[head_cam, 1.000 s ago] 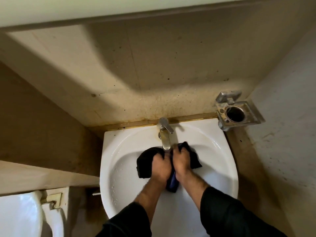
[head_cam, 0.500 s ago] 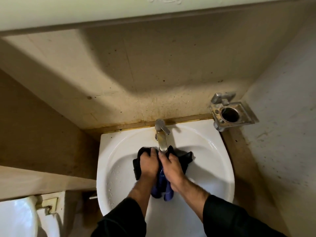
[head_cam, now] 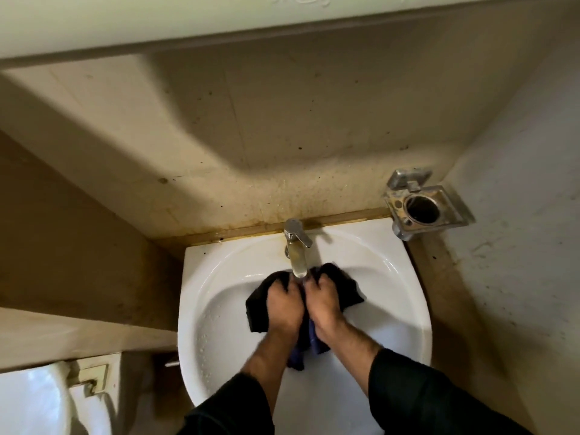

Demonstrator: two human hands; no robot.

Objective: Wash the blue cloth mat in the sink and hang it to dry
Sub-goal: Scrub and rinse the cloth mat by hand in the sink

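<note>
The blue cloth mat [head_cam: 346,288], wet and nearly black, is bunched up in the white sink [head_cam: 219,277] just under the metal tap [head_cam: 296,249]. My left hand [head_cam: 284,304] grips its left part and my right hand [head_cam: 323,304] grips its right part, knuckles side by side. A bluer end of the cloth hangs down between my wrists. The cloth under my hands is hidden.
A metal holder [head_cam: 425,208] with a round hole is fixed to the wall at the sink's back right. A toilet tank [head_cam: 34,400] sits at the lower left. Stained walls close in behind and on both sides, with a ledge overhead.
Both hands have kept rubbing the bunched cloth under the tap, shifting slightly forward and back. The cloth's folds have changed shape. The camera view has drifted a little.
</note>
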